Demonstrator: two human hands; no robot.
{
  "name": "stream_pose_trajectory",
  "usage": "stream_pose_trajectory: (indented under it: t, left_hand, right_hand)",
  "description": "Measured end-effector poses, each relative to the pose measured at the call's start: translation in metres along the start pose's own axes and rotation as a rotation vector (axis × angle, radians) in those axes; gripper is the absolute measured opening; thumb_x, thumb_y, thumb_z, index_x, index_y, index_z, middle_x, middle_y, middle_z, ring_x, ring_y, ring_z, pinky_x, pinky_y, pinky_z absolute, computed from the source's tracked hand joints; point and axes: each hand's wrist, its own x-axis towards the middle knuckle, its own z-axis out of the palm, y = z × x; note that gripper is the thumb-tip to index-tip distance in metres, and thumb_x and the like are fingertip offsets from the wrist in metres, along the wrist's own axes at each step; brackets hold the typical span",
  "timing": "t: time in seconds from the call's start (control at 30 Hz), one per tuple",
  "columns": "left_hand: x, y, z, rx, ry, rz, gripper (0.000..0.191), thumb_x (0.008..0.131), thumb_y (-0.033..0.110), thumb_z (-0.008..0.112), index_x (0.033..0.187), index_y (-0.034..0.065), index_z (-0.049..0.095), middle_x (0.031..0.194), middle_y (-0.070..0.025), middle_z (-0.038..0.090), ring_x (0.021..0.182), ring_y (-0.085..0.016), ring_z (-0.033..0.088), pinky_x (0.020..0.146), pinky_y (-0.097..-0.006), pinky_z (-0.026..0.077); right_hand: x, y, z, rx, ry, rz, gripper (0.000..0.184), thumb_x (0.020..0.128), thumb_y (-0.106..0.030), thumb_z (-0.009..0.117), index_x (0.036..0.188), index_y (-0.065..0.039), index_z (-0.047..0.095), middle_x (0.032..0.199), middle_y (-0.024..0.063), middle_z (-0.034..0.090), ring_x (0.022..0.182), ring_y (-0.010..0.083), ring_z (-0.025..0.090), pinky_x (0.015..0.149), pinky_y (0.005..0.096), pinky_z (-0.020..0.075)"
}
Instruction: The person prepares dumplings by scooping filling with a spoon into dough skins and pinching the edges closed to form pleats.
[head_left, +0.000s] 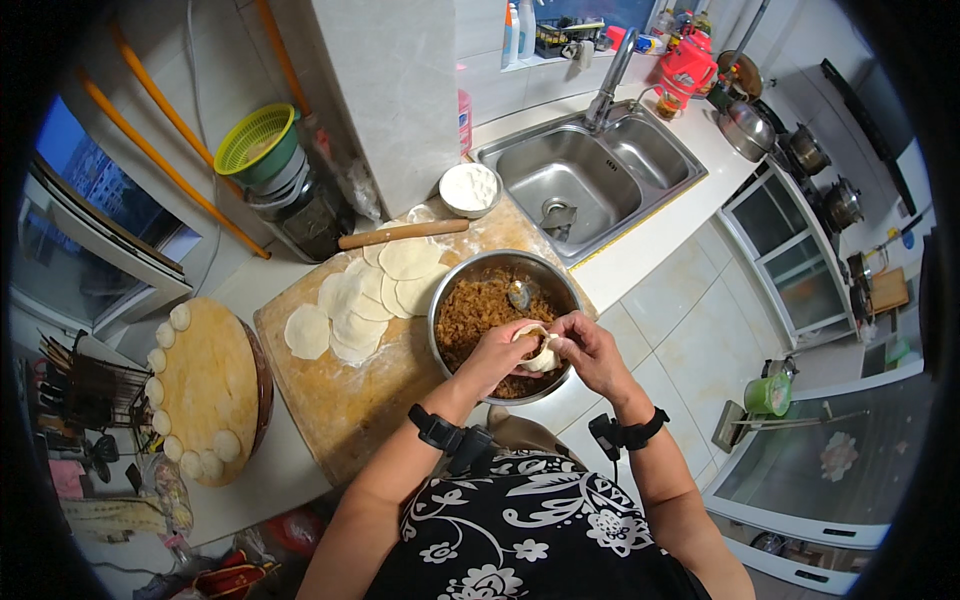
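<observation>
Over a steel mixing bowl of brown minced filling, my two hands hold one partly closed dough bun. My left hand cups it from the left, thumb at its opening. The fingertips of my right hand pinch the dough's right rim. Some filling shows inside the opening. A metal spoon rests in the filling behind my hands. Left of the bowl, several round flat dough wrappers overlap on a floured wooden board.
A rolling pin lies at the board's back, near a bowl of white flour. Filled buns line the edge of a round wooden board at left. A double steel sink is behind, with a stacked colander at back left.
</observation>
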Motion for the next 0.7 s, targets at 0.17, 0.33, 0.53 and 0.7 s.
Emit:
stream_pose_trajectory:
  t: [0.17, 0.33, 0.53, 0.7]
  left_hand:
    - [0.006, -0.003, -0.006, 0.137, -0.096, -0.046, 0.034, 0.092, 0.011, 0.049, 0.123, -0.0009, 0.053, 0.105, -0.0088, 0.061, 0.09, -0.016, 0.064, 0.075, -0.0321, 0.059]
    - [0.006, 0.003, -0.004, 0.102, -0.076, -0.08, 0.029, 0.091, 0.011, 0.05, 0.115, -0.0028, 0.057, 0.098, -0.0071, 0.063, 0.083, -0.013, 0.063, 0.071, -0.0287, 0.058]
    - [0.014, 0.011, -0.006, 0.199, -0.09, -0.132, 0.035, 0.088, 0.012, 0.058, 0.12, -0.0019, 0.054, 0.104, -0.009, 0.061, 0.09, -0.014, 0.062, 0.071, -0.0273, 0.056]
    - [0.012, 0.0, -0.001, -0.294, 0.071, 0.038, 0.039, 0.093, 0.016, 0.054, 0.13, 0.0057, 0.048, 0.114, -0.0092, 0.056, 0.104, -0.017, 0.057, 0.078, -0.0363, 0.056]
  right_hand:
    - [0.001, -0.012, -0.002, -0.248, -0.053, -0.078, 0.012, 0.088, -0.008, 0.063, 0.098, -0.004, 0.059, 0.087, 0.0065, 0.056, 0.082, 0.0176, 0.056, 0.075, 0.0289, 0.0463]
    - [-0.001, -0.016, -0.001, -0.267, -0.06, -0.097, 0.015, 0.087, -0.008, 0.064, 0.101, -0.005, 0.06, 0.09, 0.0069, 0.055, 0.084, 0.0181, 0.056, 0.075, 0.0301, 0.0469]
    - [0.002, -0.012, 0.0, -0.431, -0.09, -0.258, 0.011, 0.088, -0.006, 0.063, 0.097, -0.003, 0.059, 0.089, 0.0063, 0.059, 0.08, 0.0175, 0.057, 0.073, 0.0294, 0.0473]
    - [0.005, 0.006, 0.012, 0.08, 0.219, 0.099, 0.009, 0.089, -0.006, 0.062, 0.095, -0.001, 0.059, 0.082, 0.0056, 0.06, 0.072, 0.0129, 0.054, 0.067, 0.0271, 0.0474]
